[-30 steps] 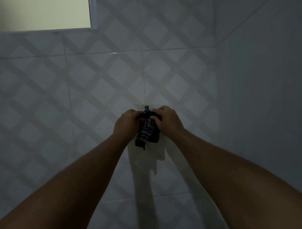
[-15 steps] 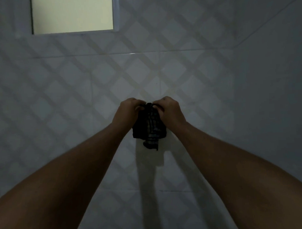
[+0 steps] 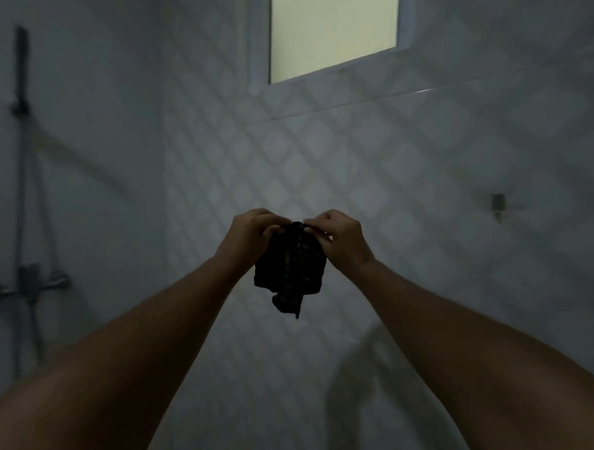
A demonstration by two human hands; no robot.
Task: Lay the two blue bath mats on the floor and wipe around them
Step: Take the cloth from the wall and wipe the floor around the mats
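Cloth readied, mats unseen.
Both hands, left hand (image 3: 252,233) and right hand (image 3: 340,238), pinch small dark checked cloth (image 3: 290,268); spread flat before wiping.

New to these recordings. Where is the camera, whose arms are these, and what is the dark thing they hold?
No machine here: a person wears a wide-angle camera on the head, so you see their own bare arms reaching forward. The left hand and right hand both pinch the top of a small dark cloth, which hangs bunched between them before a tiled wall. Above is a lit window; a shower fitting stands at the left. The floor and the blue mats are out of view.
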